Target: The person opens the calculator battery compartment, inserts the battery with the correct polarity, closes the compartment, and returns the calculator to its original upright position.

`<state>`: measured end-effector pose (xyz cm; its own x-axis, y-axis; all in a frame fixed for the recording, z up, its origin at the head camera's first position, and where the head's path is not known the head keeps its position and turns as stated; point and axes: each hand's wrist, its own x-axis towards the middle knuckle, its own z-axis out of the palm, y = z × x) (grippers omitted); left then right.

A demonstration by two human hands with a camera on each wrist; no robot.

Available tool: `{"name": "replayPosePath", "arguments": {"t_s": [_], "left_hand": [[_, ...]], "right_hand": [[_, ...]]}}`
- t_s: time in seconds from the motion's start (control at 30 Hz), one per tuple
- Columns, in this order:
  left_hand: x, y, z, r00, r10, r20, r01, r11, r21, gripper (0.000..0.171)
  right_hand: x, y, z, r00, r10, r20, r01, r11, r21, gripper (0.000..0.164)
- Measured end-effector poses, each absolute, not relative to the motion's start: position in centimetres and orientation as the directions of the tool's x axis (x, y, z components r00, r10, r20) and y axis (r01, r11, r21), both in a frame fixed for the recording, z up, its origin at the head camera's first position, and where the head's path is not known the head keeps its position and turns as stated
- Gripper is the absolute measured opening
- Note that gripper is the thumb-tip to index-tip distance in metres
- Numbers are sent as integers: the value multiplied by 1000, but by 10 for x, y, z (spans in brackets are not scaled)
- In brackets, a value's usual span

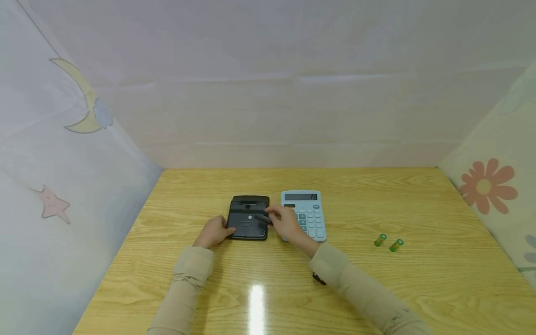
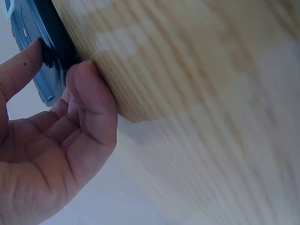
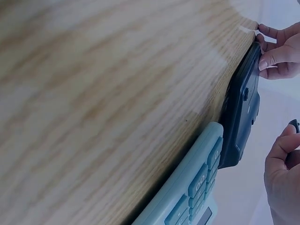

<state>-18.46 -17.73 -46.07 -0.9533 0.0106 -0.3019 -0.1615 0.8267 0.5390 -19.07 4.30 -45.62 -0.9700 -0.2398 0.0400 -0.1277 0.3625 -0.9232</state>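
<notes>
A black calculator [image 1: 247, 225] lies back side up on the table, a slot near its far edge. My left hand [image 1: 212, 231] grips its left edge; in the left wrist view the thumb [image 2: 26, 65] lies on the back and the curled fingers [image 2: 91, 89] are at the edge. My right hand [image 1: 286, 223] pinches a small dark elongated piece [image 1: 264, 218] over the calculator's right side; its kind is unclear. In the right wrist view only the tip of that black piece [image 3: 294, 123] shows above the fingers. Beneath my right hand a light blue calculator [image 1: 311, 218] lies face up, partly covered.
Two green batteries [image 1: 380, 240] stand or lie on the wooden table [image 1: 418, 200] at the right; which cannot be told. A small black item [image 1: 319, 278] pokes out by my right sleeve. Printed cloth walls [image 1: 293, 116] enclose the table's back and sides.
</notes>
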Motion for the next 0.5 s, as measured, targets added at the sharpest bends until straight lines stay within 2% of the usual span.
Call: {"name": "replayPosePath", "arguments": {"t_s": [0.5], "left_hand": [[-184,-177,-461,-955,-1,-295,-167,825,540,27]], "right_hand": [[-175,59,-456,-922,-376,95,-271,450,-851,24]]}}
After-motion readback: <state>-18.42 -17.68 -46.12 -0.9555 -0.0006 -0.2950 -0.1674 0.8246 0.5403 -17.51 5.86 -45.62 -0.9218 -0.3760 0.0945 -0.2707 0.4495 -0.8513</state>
